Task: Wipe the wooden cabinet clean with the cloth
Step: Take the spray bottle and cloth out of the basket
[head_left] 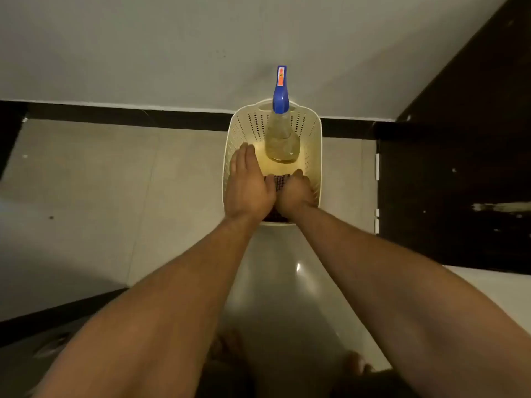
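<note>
A cream perforated plastic basket (311,145) stands on the tiled floor against the wall. Inside it, a dark patterned cloth (280,182) lies at the near end and a clear spray bottle (281,139) with a blue trigger head stands at the far end. My right hand (294,193) reaches into the basket with fingers curled round the cloth. My left hand (248,185) lies over the basket's left rim with straight fingers, its thumb touching the cloth. The dark wooden cabinet (454,182) rises at the right.
Pale glossy floor tiles (115,173) spread left of the basket, bounded by a black skirting strip (143,113) under a grey wall. A dark edge (43,320) crosses the lower left. My bare feet (356,366) show dimly at the bottom.
</note>
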